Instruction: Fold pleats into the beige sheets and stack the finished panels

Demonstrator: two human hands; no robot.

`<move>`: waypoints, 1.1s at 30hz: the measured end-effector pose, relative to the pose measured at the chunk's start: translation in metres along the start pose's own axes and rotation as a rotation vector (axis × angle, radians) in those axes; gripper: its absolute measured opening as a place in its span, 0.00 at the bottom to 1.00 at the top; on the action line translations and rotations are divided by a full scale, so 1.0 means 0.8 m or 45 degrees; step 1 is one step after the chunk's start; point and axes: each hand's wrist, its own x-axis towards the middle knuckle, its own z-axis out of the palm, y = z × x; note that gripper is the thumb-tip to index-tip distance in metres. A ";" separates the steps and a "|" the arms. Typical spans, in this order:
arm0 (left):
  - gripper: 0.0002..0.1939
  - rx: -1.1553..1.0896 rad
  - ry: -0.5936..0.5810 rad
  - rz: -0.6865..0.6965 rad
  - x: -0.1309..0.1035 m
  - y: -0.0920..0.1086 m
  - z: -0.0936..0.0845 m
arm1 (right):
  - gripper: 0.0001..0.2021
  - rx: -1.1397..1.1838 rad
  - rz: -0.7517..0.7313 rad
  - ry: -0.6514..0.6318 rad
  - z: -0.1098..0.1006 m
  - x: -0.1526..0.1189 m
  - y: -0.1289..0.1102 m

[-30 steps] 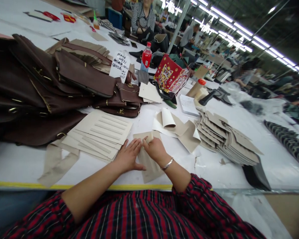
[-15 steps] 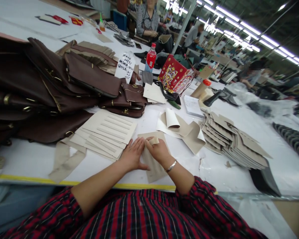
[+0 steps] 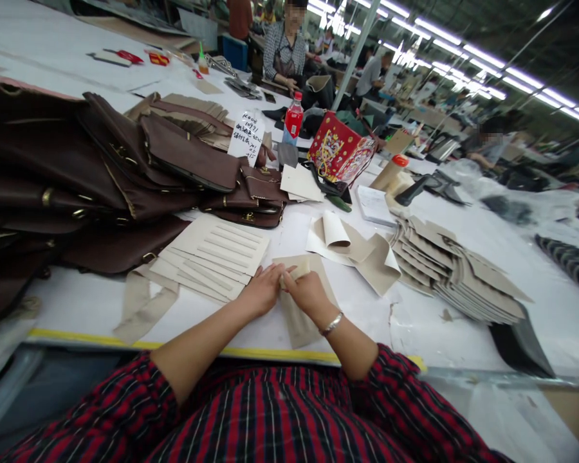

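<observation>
A flat beige panel (image 3: 296,325) lies on the white worktable in front of me, narrow and slightly slanted. My right hand (image 3: 309,294), with a silver bracelet at the wrist, is closed around a small cream-coloured block (image 3: 301,267) over the panel's upper part. My left hand (image 3: 264,290) rests at the panel's upper left edge, fingers pressed together and meeting the right fingertips. Its thumb is hidden, so what it pinches cannot be made out. Just left lies a fanned stack of beige pieces with slots (image 3: 217,251).
Dark brown leather bags (image 3: 174,151) pile up at left. A curled beige sheet (image 3: 367,257) and stacked beige pieces (image 3: 456,276) lie right. Further back stand a red-labelled bottle (image 3: 293,119) and a red box (image 3: 340,145). Yellow tape (image 3: 280,355) lines the near edge.
My left hand has gone from lying flat with its thumb spread to fingers drawn together against my right fingertips. The right hand still grips the block. The view has shifted slightly.
</observation>
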 end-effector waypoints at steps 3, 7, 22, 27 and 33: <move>0.25 0.050 0.077 0.012 -0.003 0.003 0.008 | 0.16 -0.170 0.027 -0.056 0.011 0.003 -0.004; 0.25 0.169 0.105 0.057 -0.003 0.001 0.014 | 0.14 -0.130 0.053 -0.134 0.006 -0.066 0.008; 0.35 0.150 -0.116 0.511 -0.006 0.040 0.025 | 0.15 0.575 0.556 0.215 -0.067 -0.142 0.143; 0.35 0.125 -0.134 0.526 -0.005 0.037 0.030 | 0.11 0.119 0.160 0.094 -0.071 -0.085 0.151; 0.37 0.107 -0.207 0.503 -0.003 0.038 0.022 | 0.11 0.083 -0.079 0.041 -0.077 0.007 0.148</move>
